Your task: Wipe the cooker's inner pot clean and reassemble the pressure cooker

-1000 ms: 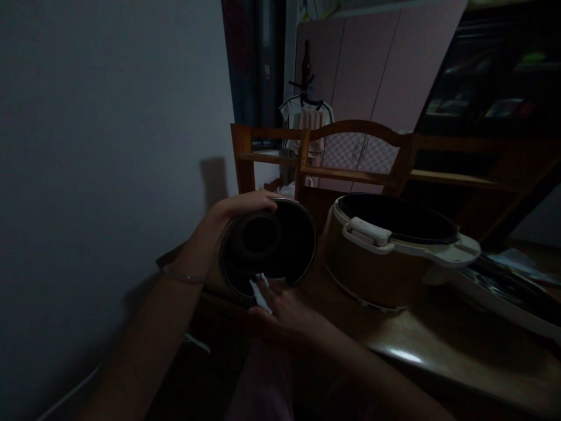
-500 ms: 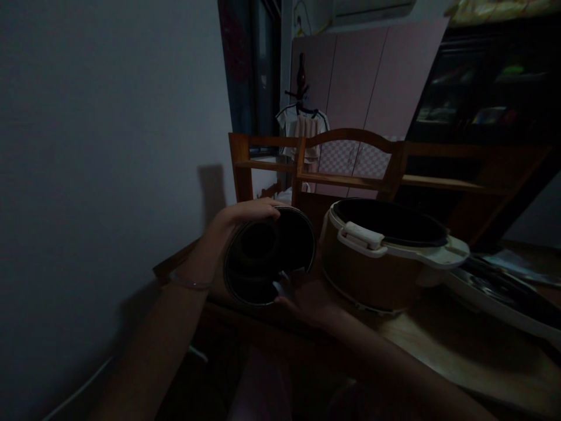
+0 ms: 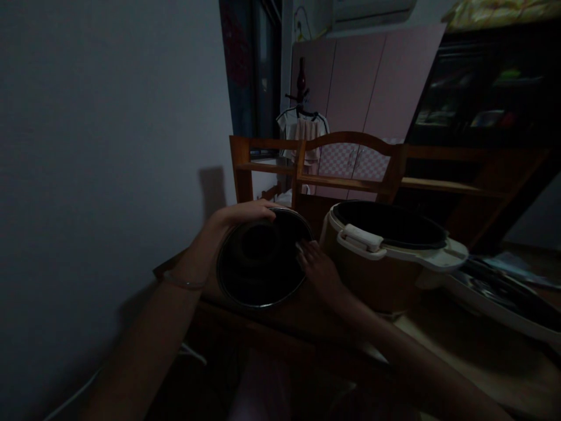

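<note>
A dark inner pot point(image 3: 263, 275) is tilted on the table with its round mouth facing me. My left hand point(image 3: 249, 211) grips its upper rim, thumb over the edge inside. At the right side of the pot's rim is my right hand point(image 3: 319, 269), its fingers bent around a white tissue point(image 3: 299, 248). Only a small bit of the tissue shows at the fingertips, so its full shape is hidden. Just right of that hand stands the cooker body point(image 3: 372, 275), lidless, with a dark interior and a pale handle on its front.
A detached cooker lid point(image 3: 504, 298) lies on the wooden table point(image 3: 447, 356) at the right. Behind the cooker runs a wooden shelf rail point(image 3: 350, 181). A bare wall point(image 3: 109, 146) closes off the left side, and a white cable point(image 3: 74, 394) hangs low there.
My right hand has moved up along the pot's right rim from its lower right part, with the tissue. My left hand keeps its hold, and the pot has turned slightly.
</note>
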{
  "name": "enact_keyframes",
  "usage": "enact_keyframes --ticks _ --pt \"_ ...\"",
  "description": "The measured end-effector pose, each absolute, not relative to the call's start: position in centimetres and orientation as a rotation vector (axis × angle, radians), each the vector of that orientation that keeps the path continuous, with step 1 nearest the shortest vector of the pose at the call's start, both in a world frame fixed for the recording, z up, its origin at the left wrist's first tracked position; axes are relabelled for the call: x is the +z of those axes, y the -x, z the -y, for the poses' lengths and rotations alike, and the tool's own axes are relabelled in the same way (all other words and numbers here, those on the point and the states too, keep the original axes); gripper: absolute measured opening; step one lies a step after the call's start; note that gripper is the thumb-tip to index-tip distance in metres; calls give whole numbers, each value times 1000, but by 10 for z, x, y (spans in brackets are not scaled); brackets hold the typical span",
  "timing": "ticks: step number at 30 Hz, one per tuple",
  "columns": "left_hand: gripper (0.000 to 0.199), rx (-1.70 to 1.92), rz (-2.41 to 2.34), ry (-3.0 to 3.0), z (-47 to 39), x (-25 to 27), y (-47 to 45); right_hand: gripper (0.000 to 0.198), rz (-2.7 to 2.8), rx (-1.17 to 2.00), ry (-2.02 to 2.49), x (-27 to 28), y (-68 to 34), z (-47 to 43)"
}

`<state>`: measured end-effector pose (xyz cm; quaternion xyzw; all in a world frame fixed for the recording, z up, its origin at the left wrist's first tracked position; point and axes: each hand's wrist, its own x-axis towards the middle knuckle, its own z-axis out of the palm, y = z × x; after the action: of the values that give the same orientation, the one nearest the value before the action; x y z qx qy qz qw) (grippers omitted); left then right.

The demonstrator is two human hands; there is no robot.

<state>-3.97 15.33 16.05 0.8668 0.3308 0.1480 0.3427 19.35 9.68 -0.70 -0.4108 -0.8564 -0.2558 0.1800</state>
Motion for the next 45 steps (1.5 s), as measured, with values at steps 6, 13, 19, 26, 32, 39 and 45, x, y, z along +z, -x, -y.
enact_keyframes --ticks 6,13,19,26,32,39,45 --pt "57 369 -813 -2291 -154 163 27 48 2397 -722 1109 9 -195 -111" --pt "56 335 -800 -2397 -153 167 10 47 2366 -692 1132 7 -197 -123" --pt "56 306 -890 -2413 -138 175 5 43 2419 -804 1171 -14 -195 -118" --pt "63 271 -863 -2349 -144 169 -4 40 2497 -674 1274 -34 -184 -102" --pt "63 241 -888 -2401 -148 168 -8 45 2566 -370 1326 -47 -178 -87" --pt "62 251 -889 -2395 -154 166 -10 44 2554 -173 1441 -56 -162 -70" --pt "62 270 -878 -2308 -149 167 -11 51 2434 109 1493 -53 -139 -48"
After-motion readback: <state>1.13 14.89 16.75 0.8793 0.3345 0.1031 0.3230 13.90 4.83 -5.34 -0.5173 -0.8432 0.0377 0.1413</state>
